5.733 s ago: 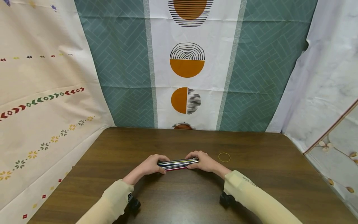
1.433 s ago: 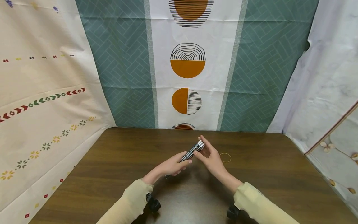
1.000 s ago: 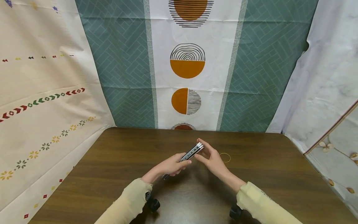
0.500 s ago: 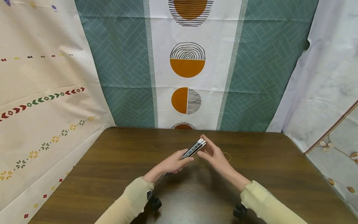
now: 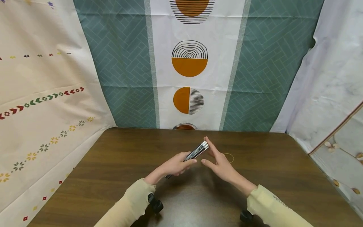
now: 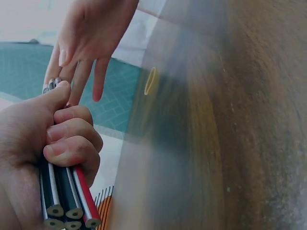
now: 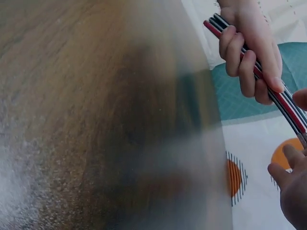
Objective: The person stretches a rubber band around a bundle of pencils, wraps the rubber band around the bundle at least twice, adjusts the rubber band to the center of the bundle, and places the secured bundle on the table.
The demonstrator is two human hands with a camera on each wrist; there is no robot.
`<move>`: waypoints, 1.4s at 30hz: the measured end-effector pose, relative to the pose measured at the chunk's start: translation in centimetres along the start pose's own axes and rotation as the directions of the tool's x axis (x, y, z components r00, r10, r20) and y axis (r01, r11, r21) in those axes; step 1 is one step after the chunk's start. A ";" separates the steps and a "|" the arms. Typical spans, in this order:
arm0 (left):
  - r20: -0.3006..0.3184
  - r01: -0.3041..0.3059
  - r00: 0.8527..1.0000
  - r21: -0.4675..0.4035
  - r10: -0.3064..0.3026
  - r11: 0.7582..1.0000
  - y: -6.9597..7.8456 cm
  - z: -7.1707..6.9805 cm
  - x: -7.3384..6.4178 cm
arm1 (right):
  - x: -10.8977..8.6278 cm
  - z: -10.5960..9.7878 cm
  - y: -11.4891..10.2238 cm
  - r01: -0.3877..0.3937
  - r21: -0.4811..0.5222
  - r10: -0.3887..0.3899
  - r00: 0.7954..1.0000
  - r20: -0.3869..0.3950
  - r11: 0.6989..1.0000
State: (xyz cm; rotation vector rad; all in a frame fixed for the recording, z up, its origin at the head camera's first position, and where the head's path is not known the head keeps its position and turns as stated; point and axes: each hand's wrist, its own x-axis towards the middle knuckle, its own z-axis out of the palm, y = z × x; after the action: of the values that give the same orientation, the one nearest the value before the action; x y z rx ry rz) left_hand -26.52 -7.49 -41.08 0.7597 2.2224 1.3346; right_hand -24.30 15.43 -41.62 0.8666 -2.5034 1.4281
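My left hand (image 5: 177,164) grips a bundle of several pencils (image 5: 195,153) around the middle, holding it tilted above the table. Dark pencils with white stripes and a red one show in the left wrist view, where their flat unsharpened ends (image 6: 73,213) point toward the camera. Silver ferrules cap the far upper end. Beside that end is my right hand (image 5: 222,164), its fingers extended and its thumb spread apart from the pencils. In the head view its fingertips meet the silver ends; the right wrist view shows only part of this hand (image 7: 295,194).
A thin yellow rubber band (image 5: 233,157) lies on the brown wooden table (image 5: 136,145), just beyond my right hand. Patterned cloth hangs behind the table (image 5: 127,78) and along both sides.
Earlier both hands held the pencils nearly level, one at each end. Now the left alone grips them at a slant. Lately the right thumb has drawn away from the bundle.
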 end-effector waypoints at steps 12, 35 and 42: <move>0.002 -0.029 1.000 0.007 0.029 1.000 -0.1 0.3 0.1 | -0.3 0.1 -0.4 0.029 -0.006 -0.029 0.997 -0.072 1.000; 0.017 -0.045 0.999 0.018 0.045 0.999 0.1 0.1 -0.1 | -0.7 -0.3 -0.7 0.056 0.145 -0.050 0.998 -0.045 0.988; 0.031 -0.041 0.999 0.007 0.040 0.999 -0.2 0.1 -0.2 | -1.1 -0.2 -0.6 0.095 -0.001 -0.095 0.995 0.004 0.995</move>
State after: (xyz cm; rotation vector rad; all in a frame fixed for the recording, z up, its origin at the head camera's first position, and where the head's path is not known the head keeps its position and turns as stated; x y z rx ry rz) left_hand -26.36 -7.68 -41.25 0.8270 2.2003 1.3246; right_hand -23.11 15.78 -41.50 0.9752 -2.4293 1.3967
